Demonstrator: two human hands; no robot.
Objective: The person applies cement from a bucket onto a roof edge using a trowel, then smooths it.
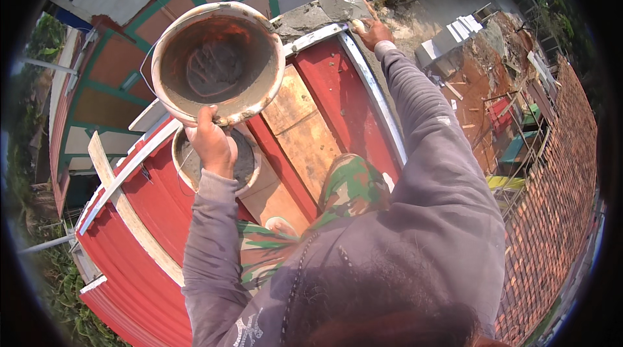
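Observation:
My left hand [213, 143] grips the near rim of a pale, mortar-smeared bucket [276, 78], holding it up and tilted so its inside shows. Wet grey mortar [217, 71] coats the bottom and walls in there. At the end of my outstretched right arm, my right hand [374, 34] is closed by the wall top, around something whose pale rounded end shows; the rest is hidden. Beside it, grey mortar [341, 6] lies along the wall top [302, 21]. Below the raised bucket stands a second bucket [254, 181] with grey mortar in it, partly covered by my left hand and wrist.
I am on a red metal roof [146, 207] with wooden boards [302, 130] laid over it. White trim [373, 91] edges the roof on the right. A long plank [139, 217] lies at the left. Beyond the right edge are rubble ground [474, 110] and a tiled roof [551, 211].

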